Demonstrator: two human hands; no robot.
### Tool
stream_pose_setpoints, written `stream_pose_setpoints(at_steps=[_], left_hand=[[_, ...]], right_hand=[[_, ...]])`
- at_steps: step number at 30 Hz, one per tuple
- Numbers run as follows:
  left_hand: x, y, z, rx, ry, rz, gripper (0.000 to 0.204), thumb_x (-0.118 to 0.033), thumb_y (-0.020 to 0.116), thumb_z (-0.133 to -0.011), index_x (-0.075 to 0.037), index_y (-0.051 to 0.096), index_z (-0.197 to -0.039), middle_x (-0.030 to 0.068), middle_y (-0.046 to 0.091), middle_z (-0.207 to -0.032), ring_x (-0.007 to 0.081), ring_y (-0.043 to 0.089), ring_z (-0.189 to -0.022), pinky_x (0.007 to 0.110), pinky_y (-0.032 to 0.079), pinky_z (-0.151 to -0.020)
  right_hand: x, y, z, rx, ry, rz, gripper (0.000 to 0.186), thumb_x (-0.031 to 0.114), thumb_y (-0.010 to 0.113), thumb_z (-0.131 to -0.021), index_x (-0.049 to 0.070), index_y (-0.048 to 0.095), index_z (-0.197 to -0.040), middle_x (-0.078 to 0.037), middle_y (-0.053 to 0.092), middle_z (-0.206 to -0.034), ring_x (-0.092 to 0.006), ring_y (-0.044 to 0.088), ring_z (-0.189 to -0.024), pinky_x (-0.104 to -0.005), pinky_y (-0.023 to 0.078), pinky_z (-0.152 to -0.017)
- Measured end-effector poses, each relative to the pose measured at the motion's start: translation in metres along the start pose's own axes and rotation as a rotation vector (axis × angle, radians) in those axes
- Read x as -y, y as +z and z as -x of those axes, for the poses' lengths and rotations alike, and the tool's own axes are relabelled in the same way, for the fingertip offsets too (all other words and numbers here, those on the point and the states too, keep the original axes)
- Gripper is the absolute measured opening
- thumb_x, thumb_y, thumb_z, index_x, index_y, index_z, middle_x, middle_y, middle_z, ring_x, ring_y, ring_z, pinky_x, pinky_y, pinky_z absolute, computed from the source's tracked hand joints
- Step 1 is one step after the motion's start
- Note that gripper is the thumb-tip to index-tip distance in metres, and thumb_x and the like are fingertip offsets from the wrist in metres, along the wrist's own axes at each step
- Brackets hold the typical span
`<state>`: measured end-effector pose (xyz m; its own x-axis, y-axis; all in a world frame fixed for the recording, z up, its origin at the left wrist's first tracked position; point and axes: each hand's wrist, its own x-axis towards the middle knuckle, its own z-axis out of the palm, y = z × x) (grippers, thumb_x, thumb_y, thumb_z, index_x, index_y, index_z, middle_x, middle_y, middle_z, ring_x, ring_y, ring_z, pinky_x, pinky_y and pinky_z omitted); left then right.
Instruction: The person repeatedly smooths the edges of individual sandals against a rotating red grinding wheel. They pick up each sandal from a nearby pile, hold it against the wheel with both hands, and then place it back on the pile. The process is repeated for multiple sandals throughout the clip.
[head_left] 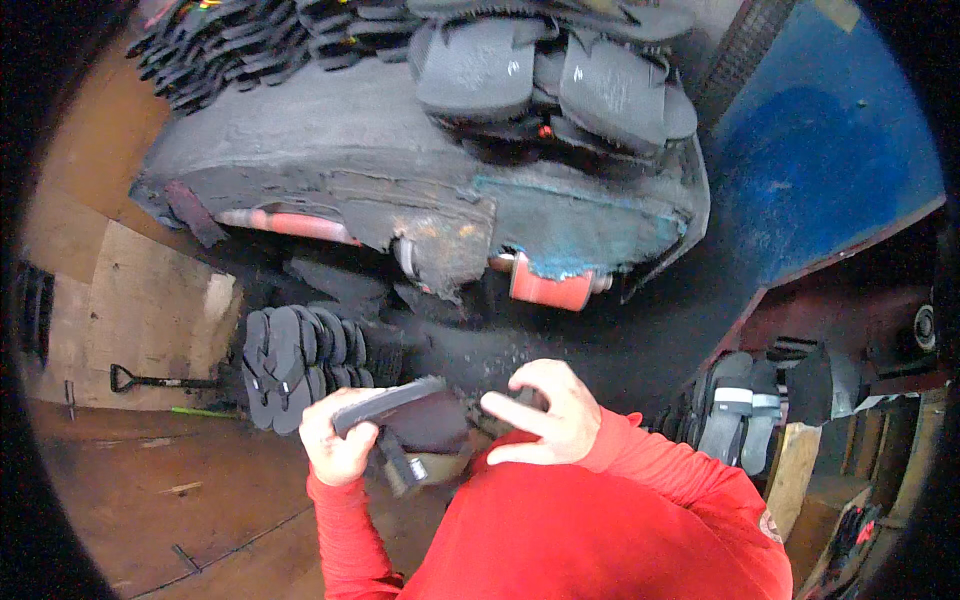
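In front of my red-sleeved body, my left hand (338, 438) grips a dark sandal (435, 418) by its edge, thumb on one side and fingers on the other. The sandal is tilted, with its grey sole edge upward. A strap bearing a small pale label hangs below it, partly blurred. To the right of the sandal, my right hand (555, 415) is raised with its fingers apart and nothing in them. Ahead of both hands stands a dust-covered bench (310, 110) with a red-orange roller (550, 284) showing under its ragged edge.
Grey slide sandals (475, 75) lie on the bench, with heaps of dark flip-flops (240, 50) behind left. More flip-flops (285, 360) stand in a row beyond my left hand. Sandals with light straps (730, 400) stand at right, below a blue panel (820, 140). A black-handled tool (165, 380) lies at left.
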<state>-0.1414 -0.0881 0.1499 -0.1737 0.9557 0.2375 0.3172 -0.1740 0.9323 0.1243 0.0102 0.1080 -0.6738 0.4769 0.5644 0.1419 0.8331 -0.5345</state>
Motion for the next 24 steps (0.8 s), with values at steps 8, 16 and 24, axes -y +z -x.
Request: stream_pose_setpoints(at_steps=[8, 16, 24], left_hand=[[-0.041, 0.023, -0.074, 0.087, -0.025, 0.172, 0.026, -0.021, 0.065, -0.095, 0.003, 0.067, -0.106, 0.0136, 0.073, -0.092, 0.0229, 0.071, -0.08, 0.032, 0.056, -0.072], [0.021, -0.084, -0.034, -0.409, -0.119, 0.492, 0.035, -0.032, 0.051, -0.106, 0.002, 0.063, -0.104, 0.0146, 0.07, -0.087, 0.0239, 0.07, -0.075, 0.032, 0.056, -0.066], [0.103, -0.123, 0.064, -0.77, -0.426, 0.457, 0.03, -0.029, 0.06, -0.102, 0.001, 0.064, -0.105, 0.0133, 0.071, -0.089, 0.0209, 0.071, -0.076, 0.029, 0.058, -0.065]], right_hand=[[0.019, -0.06, -0.075, 0.028, 0.254, -0.223, 0.061, 0.026, 0.078, -0.083, 0.003, 0.056, -0.135, -0.018, 0.061, -0.131, -0.0304, 0.058, -0.123, -0.0404, 0.043, -0.107], [-0.07, -0.177, -0.153, -0.82, 0.485, -0.349, 0.067, 0.023, 0.077, -0.083, 0.005, 0.044, -0.139, -0.011, 0.063, -0.109, -0.0182, 0.063, -0.076, -0.0287, 0.049, -0.042], [-0.117, -0.169, -0.161, -0.8, 0.619, -0.048, 0.056, 0.024, 0.077, -0.08, 0.005, 0.054, -0.127, -0.008, 0.064, -0.103, -0.0163, 0.063, -0.072, -0.0286, 0.047, -0.039]])
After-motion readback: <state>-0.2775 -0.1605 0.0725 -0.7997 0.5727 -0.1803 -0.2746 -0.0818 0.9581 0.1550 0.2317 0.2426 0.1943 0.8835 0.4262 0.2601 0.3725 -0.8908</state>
